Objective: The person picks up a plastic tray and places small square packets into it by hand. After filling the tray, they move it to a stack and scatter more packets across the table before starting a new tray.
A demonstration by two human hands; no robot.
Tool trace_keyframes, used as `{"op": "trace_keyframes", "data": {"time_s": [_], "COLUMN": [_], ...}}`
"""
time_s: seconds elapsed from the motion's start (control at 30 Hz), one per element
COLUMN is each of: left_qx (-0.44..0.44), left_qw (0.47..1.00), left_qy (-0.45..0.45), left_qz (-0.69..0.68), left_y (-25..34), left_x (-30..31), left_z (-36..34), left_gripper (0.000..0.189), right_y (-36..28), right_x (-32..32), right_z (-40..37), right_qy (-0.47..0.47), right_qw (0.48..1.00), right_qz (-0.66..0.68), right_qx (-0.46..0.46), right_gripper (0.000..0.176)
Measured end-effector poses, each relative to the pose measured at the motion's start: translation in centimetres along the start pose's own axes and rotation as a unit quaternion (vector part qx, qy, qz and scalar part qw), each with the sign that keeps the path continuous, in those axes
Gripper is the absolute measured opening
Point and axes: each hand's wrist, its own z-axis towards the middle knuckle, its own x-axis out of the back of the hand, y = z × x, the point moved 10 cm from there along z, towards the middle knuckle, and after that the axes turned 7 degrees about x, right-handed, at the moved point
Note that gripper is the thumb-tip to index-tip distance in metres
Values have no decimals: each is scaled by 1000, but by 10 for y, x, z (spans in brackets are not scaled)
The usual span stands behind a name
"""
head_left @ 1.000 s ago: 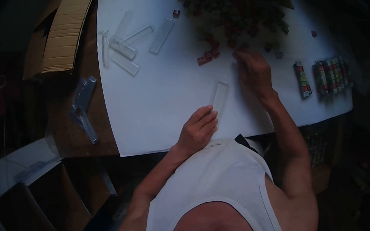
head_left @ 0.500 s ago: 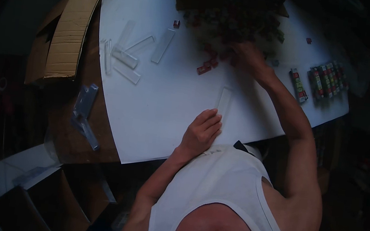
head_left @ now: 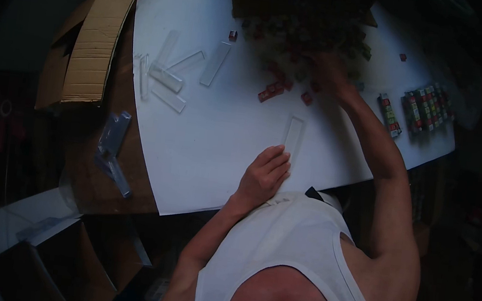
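Note:
My left hand (head_left: 264,174) rests near the front edge of the white sheet, its bent fingers against the lower end of a clear plastic case (head_left: 294,134). At the near edge of a dark heap of small red and green pieces (head_left: 309,35) is my right hand (head_left: 327,74); its fingers are in shadow and cannot be made out. Some red pieces (head_left: 271,92) lie in a short row left of that hand, and a single red piece (head_left: 307,98) sits just below it.
More clear cases (head_left: 166,76) lie at the sheet's left. Filled cases (head_left: 425,107) stand in a group at the right, with one filled case (head_left: 389,116) beside them. A cardboard box (head_left: 94,48) and plastic pieces (head_left: 113,135) are at the far left.
A single red piece now shows apart from the others below my right hand, which has shifted slightly. My left hand has stayed at the clear case.

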Motion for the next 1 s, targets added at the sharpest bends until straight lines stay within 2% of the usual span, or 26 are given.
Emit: {"op": "trace_keyframes", "data": {"time_s": [0.07, 0.13, 0.2, 0.27, 0.33, 0.47, 0.53, 0.67, 0.73, 0.77, 0.83, 0.87, 0.93, 1.0], "left_qx": [5, 17, 39, 25, 27, 22, 19, 15, 11, 14, 20, 27, 21, 20], "left_qw": [1000, 999, 999, 998, 998, 998, 997, 996, 996, 996, 997, 997, 997, 997], "left_qy": [-3, 8, 19, 27, 31, 35, 28, 34, 34, 34, 40, 45, 44, 42], "left_qz": [16, 27, 33, 56, 55, 56, 66, 75, 76, 76, 63, 49, 52, 55], "left_y": [-3, -6, -10, -5, -4, -4, -4, -5, -4, -5, -6, -6, -7, -7], "left_x": [-2, -1, -1, 0, 0, -1, -2, -3, -4, -4, -3, -1, -2, -3], "left_z": [-1, -2, -2, -1, 2, 2, 1, 1, -1, 0, 0, 0, 0, -2], "left_gripper": [21, 21, 21, 23, 22, 22, 22, 22, 22, 22, 21, 20, 20, 19], "right_y": [-7, -8, -38, -43, -77, -103, -113, -95, -69, -59, -16, -7, 11, 19], "right_x": [6, 14, 25, 8, -9, -35, -33, -19, -9, -2, 35, 41, 50, 52], "right_z": [-1, -10, -22, -48, -66, -99, -101, -80, -71, -64, -58, -53, -44, -41], "right_qy": [19, 9, -17, -49, -56, -41, 5, 31, 33, 35, 158, 160, 132, 143], "right_qw": [999, 998, 993, 982, 994, 993, 986, 988, 996, 996, 986, 985, 968, 971], "right_qz": [19, 57, 101, 146, -6, 5, -30, -28, 3, 1, -58, -59, -211, -191], "right_qx": [21, -27, -65, -113, 96, 109, 165, 146, 80, 83, -13, -13, -38, -6], "right_gripper": [32, 27, 25, 25, 20, 13, 9, 7, 9, 9, 12, 12, 13, 13]}}
